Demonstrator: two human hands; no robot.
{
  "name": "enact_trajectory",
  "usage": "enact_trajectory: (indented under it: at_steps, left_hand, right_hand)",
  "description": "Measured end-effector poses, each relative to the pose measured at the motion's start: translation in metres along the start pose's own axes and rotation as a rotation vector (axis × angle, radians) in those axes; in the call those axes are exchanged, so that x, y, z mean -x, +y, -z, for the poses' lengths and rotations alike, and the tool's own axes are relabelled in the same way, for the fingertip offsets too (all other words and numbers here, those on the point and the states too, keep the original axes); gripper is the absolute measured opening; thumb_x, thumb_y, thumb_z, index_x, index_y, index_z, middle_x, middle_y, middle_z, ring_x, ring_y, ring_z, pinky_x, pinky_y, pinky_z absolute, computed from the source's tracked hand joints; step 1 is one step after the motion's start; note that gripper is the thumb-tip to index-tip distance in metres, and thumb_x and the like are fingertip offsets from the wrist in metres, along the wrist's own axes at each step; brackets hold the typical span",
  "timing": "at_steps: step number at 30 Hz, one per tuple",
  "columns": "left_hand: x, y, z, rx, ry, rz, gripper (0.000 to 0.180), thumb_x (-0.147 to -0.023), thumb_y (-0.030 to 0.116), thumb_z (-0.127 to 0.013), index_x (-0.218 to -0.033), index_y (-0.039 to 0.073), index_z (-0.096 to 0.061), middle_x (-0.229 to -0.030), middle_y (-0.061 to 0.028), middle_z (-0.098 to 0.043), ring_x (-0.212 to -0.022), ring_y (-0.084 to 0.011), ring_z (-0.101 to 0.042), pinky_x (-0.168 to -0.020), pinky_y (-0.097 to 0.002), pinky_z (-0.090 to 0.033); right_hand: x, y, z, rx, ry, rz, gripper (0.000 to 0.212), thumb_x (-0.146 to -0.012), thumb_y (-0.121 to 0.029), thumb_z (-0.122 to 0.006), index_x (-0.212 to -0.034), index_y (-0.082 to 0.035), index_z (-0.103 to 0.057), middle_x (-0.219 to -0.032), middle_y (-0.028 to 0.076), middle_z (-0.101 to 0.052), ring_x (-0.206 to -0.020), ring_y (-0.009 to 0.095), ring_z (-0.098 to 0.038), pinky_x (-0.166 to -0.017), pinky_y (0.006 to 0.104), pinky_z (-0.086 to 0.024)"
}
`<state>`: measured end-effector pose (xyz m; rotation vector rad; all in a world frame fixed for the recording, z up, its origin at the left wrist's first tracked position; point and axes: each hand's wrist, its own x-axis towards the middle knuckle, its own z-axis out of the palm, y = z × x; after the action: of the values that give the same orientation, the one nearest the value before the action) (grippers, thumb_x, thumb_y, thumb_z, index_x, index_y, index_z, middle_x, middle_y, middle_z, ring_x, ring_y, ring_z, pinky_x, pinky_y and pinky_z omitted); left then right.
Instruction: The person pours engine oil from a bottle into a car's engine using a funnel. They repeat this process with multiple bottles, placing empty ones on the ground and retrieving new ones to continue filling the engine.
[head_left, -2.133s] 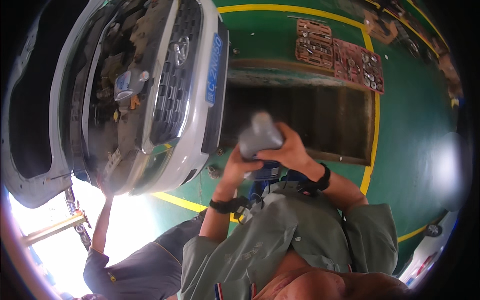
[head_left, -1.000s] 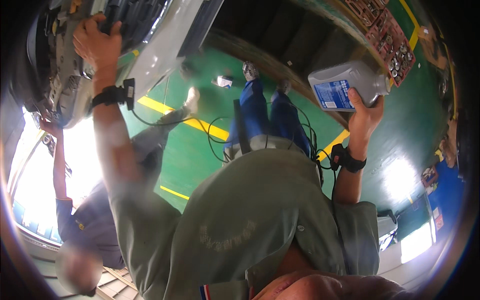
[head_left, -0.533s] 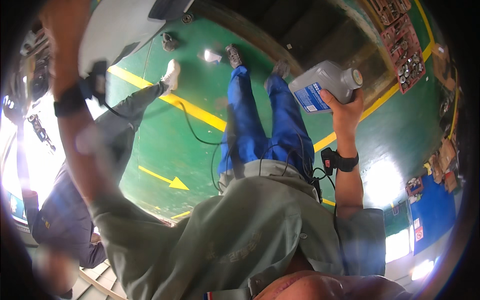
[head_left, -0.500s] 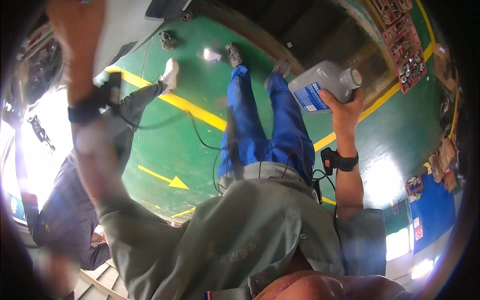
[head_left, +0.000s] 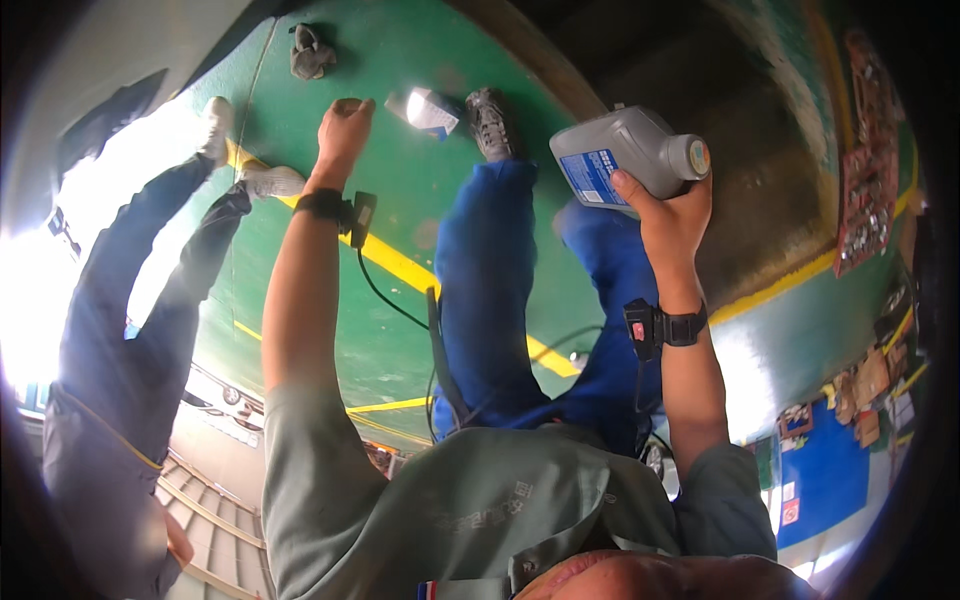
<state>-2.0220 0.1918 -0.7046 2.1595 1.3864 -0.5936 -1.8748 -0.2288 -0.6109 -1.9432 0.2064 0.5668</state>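
In my right hand [head_left: 675, 220] is a grey plastic bottle [head_left: 640, 135] with a blue label, the kind that holds motor oil. It lies on its side, capped end to the right, my thumb across the near side; the other fingers are mostly hidden behind it. My left hand [head_left: 345, 130] hangs over the green floor, fingers loosely curled, with nothing visible in it. A white and blue box or packet [head_left: 425, 112] lies on the floor beside that hand. Each wrist wears a black strap with a small device.
A dark recessed area [head_left: 730, 130] with a yellow-edged border lies ahead right. Red trays of tools [head_left: 868, 200] are at the far right. A light vehicle panel [head_left: 110, 40] fills the upper left. Another person [head_left: 130, 390] stands at left. A grey lumpy object [head_left: 312, 55] lies on the floor.
My left hand has come away from the light vehicle panel, moving right and down over the floor. The bottle stays in my right hand, shifted slightly left. My view and legs have shifted.
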Motion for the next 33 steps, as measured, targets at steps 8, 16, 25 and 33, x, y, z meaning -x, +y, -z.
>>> enact_trajectory:
  at_steps: [8, 16, 25, 33]
  left_hand:
    - [-0.175, -0.076, -0.025, -0.025, 0.369, -0.001, 0.073, -0.084, 0.050, -0.072, -0.140, 0.005, -0.060, -0.138, -0.0222, -0.063, -0.129, -0.0370, -0.060, -0.111, -0.0428, -0.047]
    - [-0.319, -0.029, 0.035, -0.188, 0.773, -0.223, 0.105, -0.079, 0.063, -0.079, -0.154, 0.002, -0.040, -0.158, -0.0249, -0.037, -0.148, -0.0408, -0.035, -0.120, -0.0470, -0.036]
    - [-0.366, -0.043, 0.065, -0.392, 0.565, -0.177, 0.054, -0.094, 0.048, -0.053, -0.128, 0.010, -0.070, -0.127, -0.0250, -0.069, -0.122, -0.0440, -0.064, -0.102, -0.0488, -0.051]
    - [-0.188, -0.201, 0.172, -0.697, 0.839, -0.248, 0.027, -0.101, 0.010, -0.054, -0.127, 0.005, -0.063, -0.102, -0.0112, -0.075, -0.094, -0.0289, -0.074, -0.081, -0.0389, -0.060]
  right_hand:
    - [-0.063, 0.045, -0.067, -0.057, -0.171, 0.073, 0.069, -0.072, -0.018, -0.094, -0.126, 0.004, -0.058, -0.116, 0.014, -0.068, -0.105, 0.022, -0.067, -0.094, 0.0349, -0.054]
    - [-0.133, 0.062, -0.079, 0.052, -0.121, 0.208, 0.070, -0.074, -0.017, -0.093, -0.132, 0.001, -0.057, -0.125, 0.014, -0.066, -0.114, 0.024, -0.065, -0.097, 0.0364, -0.054]
    - [-0.151, 0.064, -0.074, 0.126, -0.019, 0.247, 0.073, -0.075, -0.018, -0.093, -0.134, 0.002, -0.056, -0.125, 0.013, -0.066, -0.113, 0.022, -0.064, -0.099, 0.0347, -0.051]
    - [-0.150, 0.043, -0.081, 0.017, -0.114, 0.273, 0.061, -0.077, -0.016, -0.092, -0.126, 0.003, -0.063, -0.119, 0.013, -0.071, -0.107, 0.021, -0.068, -0.096, 0.0339, -0.053]
